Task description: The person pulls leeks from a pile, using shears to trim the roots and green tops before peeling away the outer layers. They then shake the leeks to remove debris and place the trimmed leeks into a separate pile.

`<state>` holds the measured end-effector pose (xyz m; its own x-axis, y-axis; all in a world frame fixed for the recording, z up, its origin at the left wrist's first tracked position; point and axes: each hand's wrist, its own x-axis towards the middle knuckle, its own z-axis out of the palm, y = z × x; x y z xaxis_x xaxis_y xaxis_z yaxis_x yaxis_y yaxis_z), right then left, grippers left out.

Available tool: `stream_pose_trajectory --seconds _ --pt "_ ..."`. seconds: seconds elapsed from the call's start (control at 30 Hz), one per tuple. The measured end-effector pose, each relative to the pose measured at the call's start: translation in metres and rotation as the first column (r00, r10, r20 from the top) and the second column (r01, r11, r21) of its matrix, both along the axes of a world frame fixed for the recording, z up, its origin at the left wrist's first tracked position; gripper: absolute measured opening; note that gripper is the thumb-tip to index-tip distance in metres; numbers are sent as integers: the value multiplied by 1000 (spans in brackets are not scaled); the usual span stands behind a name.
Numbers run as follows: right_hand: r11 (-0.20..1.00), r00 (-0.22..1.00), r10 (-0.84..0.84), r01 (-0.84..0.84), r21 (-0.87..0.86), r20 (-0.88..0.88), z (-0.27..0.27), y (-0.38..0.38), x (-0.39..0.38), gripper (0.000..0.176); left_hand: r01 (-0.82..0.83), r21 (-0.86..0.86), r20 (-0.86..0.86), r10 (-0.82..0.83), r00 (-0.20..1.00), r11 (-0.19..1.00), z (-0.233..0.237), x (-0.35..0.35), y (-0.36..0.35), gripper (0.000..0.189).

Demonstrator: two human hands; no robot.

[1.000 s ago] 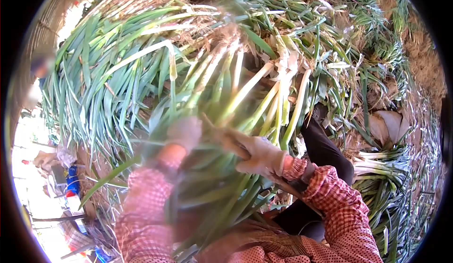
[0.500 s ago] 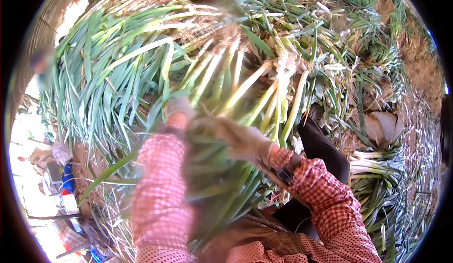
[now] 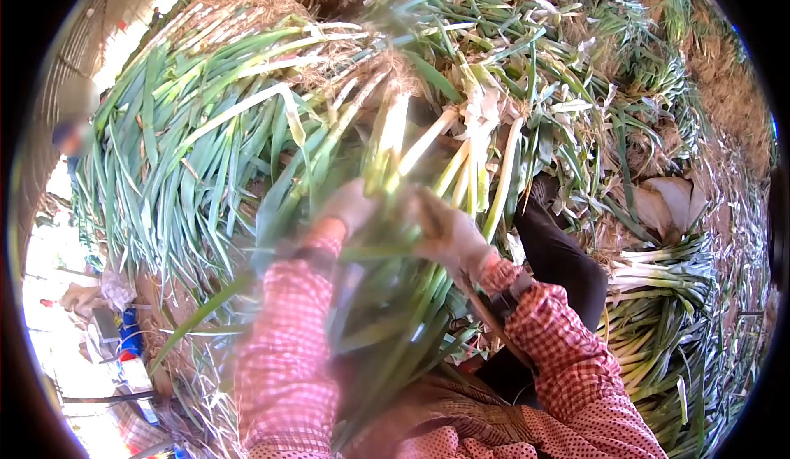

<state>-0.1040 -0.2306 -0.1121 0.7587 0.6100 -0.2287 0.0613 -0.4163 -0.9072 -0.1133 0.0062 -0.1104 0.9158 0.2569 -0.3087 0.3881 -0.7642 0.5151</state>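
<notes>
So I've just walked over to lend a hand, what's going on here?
A person in red checked sleeves holds a bunch of long green onions with pale stalks out in front, root ends pointing away. The left hand and right hand, both in pale gloves, close around its middle, side by side; motion blur hides the exact grip. A big heap of loose green onions lies to the left, and a smaller stack of white-stemmed onions lies to the right, beyond the black trouser leg.
</notes>
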Motion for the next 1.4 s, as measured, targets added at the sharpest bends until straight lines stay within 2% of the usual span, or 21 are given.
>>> stream_pose_trajectory --seconds 0.07,0.17,0.23,0.3,0.37,0.4,0.43,0.47,0.5,0.67,0.77,0.8,0.9,0.97,1.0,1.13,1.23,1.27,1.3,1.37,1.4 --pt "998 996 -42 45 -42 78 -3 14 25 94 -13 -89 -8 13 1000 996 12 -2 -5 55" --pt "993 986 -91 101 -61 143 -14 46 70 92 61 -33 -64 -63 996 998 25 -1 -13 57" --pt "992 984 -106 115 -56 143 -16 48 77 90 166 117 -122 -152 981 979 46 -5 -28 53" --pt "994 989 -93 99 -48 115 -10 39 76 87 153 142 -130 -134 982 978 42 -2 -24 47" --pt "991 999 -9 2 132 48 -13 12 42 88 107 350 -132 -64 989 931 42 1 -32 38" --pt "988 992 18 2 155 -125 14 -4 12 90 85 445 -130 -30 991 891 40 1 -36 34" --pt "982 990 113 -99 163 -79 23 -21 -11 93 89 482 -123 -33 992 871 36 3 -37 32" --pt "986 970 164 -162 26 -177 55 -36 -28 97 96 519 -117 -41 992 849 31 6 -39 30" --pt "982 965 189 -184 41 -180 42 -42 -41 98 105 556 -112 -51 992 825 27 9 -42 28" --pt "991 986 43 -22 132 -161 34 -36 -38 96 116 619 -121 -52 991 777 38 14 -50 26" --pt "995 975 98 -101 -4 -198 52 -30 -29 94 139 597 -151 -59 987 790 38 16 -45 29" --pt "984 995 -25 42 170 -98 9 -19 -24 93 157 573 -152 -84 985 805 34 16 -39 32" --pt "975 990 -133 124 185 38 -18 5 18 93 106 501 -155 -32 987 859 44 9 -45 35" --pt "994 994 -102 104 -21 49 -1 17 49 91 77 425 -143 -17 990 902 39 5 -42 41" --pt "989 991 -132 129 70 37 -20 29 68 89 68 402 -133 -16 991 913 36 4 -39 42" --pt "969 972 -235 235 83 -6 -27 43 105 87 64 222 -4 -65 998 973 30 -1 -21 41" --pt "977 996 1 19 213 -91 -12 21 92 89 10 -31 59 -8 998 999 37 -1 -8 37" --pt "975 1000 -4 6 224 -11 -31 20 86 88 -19 -126 68 27 997 992 40 1 -2 36" --pt "973 998 -12 -5 232 69 -50 18 82 87 9 -1 44 -9 999 1000 30 8 11 40" --pt "997 998 -66 66 39 15 26 -16 52 87 33 -76 101 -25 995 997 32 8 7 39" --pt "986 985 -163 164 24 -51 33 -23 52 91 41 -74 11 -40 999 996 46 4 -8 40"
